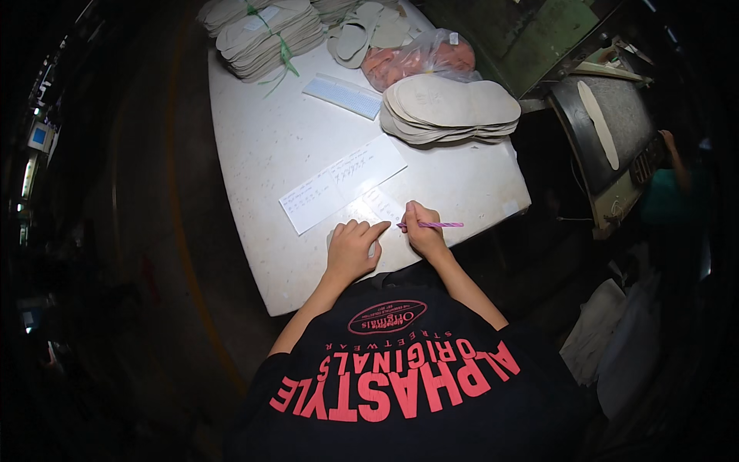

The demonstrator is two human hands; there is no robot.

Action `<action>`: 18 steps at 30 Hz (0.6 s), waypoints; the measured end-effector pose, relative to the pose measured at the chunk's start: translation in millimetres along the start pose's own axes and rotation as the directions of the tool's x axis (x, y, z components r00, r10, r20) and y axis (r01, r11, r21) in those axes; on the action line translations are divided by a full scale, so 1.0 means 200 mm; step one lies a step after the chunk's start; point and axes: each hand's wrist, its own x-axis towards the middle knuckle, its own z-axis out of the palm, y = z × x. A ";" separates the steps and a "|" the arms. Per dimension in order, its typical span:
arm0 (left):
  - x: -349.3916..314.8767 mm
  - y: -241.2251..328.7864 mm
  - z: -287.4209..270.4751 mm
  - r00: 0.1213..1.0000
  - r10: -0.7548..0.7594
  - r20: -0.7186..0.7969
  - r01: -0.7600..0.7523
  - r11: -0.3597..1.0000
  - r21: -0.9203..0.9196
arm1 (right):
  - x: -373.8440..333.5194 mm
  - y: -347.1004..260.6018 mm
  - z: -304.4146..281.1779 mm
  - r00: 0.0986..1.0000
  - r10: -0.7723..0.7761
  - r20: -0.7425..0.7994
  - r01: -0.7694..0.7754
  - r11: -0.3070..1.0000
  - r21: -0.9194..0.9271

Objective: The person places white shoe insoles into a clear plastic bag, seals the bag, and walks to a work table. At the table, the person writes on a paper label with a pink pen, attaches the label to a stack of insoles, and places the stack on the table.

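Note:
My right hand [422,231] grips a pink-and-purple pen [446,225], its tip down at a small white slip of paper [380,205] with handwriting on it. Beside it, my left hand [354,248] rests on the table with its fingers apart and the index finger reaching toward the slip's lower end. Nothing shows in that hand. Just beyond both hands lies an open notebook [323,196] with handwritten pages, close against the slip's far end.
A stack of pale shoe-sole-shaped pieces [454,104] sits on the white table [254,185] at the right. Behind are a blue-and-white pad [343,94], a clear bag of orange pieces [423,60] and a tied stack [269,38]. Another person's arm [676,158] shows at far right, near a machine.

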 end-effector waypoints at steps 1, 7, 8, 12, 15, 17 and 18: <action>0.00 0.00 0.00 1.000 0.000 -0.003 0.000 1.000 -0.004 | 0.00 0.00 0.00 1.000 0.004 0.006 -0.004 1.000 -0.014; 0.00 0.00 0.00 1.000 0.006 -0.001 -0.006 1.000 -0.002 | 0.00 -0.04 0.01 0.993 -0.113 0.033 0.117 0.974 -0.193; 0.00 0.00 0.00 1.000 0.009 -0.002 -0.009 1.000 0.000 | -0.01 -0.04 0.00 0.994 -0.110 0.027 0.113 0.976 -0.187; 0.00 0.00 0.00 1.000 -0.002 0.026 0.002 1.000 0.009 | -0.02 -0.05 0.00 0.998 -0.061 0.010 0.062 0.989 -0.134; 0.00 0.00 0.00 0.999 -0.003 0.036 0.003 1.000 0.019 | -0.02 -0.05 0.00 0.999 -0.028 0.024 0.029 0.997 -0.065; 0.01 0.00 0.00 1.000 0.003 0.005 -0.003 1.000 0.000 | -0.02 -0.05 0.01 0.998 -0.054 0.017 0.056 0.996 -0.076; 0.01 0.00 0.00 1.000 0.003 0.006 -0.003 1.000 -0.001 | -0.02 -0.04 0.01 0.998 -0.063 0.020 0.065 0.995 -0.082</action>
